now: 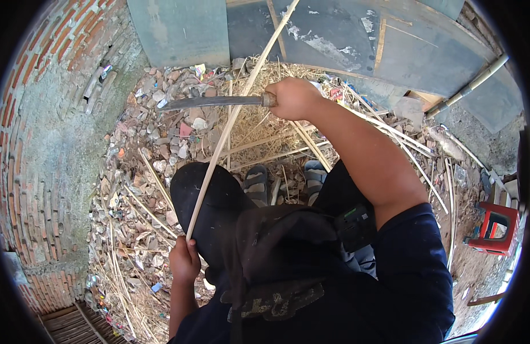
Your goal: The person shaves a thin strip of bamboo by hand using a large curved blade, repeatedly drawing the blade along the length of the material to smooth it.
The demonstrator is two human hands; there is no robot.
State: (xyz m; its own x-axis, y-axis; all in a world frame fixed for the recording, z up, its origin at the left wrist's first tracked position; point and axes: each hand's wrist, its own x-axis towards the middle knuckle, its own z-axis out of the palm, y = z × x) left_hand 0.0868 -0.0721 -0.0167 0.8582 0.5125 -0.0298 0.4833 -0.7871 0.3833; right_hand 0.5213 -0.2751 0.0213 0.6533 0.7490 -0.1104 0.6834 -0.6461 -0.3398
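Observation:
In my right hand [292,99] is the handle of a machete [219,101], fist wrapped round it. Its long dark blade points left and crosses a long pale bamboo strip [219,146]; the blade appears to lie against the strip. My left hand [184,260] grips the strip's lower end beside my left knee. From there the strip slants up and right, past my knee, to the top of the view. Pale shavings [256,123] lie heaped on the ground beyond my sandalled feet [257,182].
A brick wall [53,172] rises on the left, and dark panels [328,40] stand ahead. Rubble [167,123] covers the ground, with loose bamboo strips [411,149] scattered on both sides. To the right are a red plastic stool [495,229] and a leaning pole [468,87].

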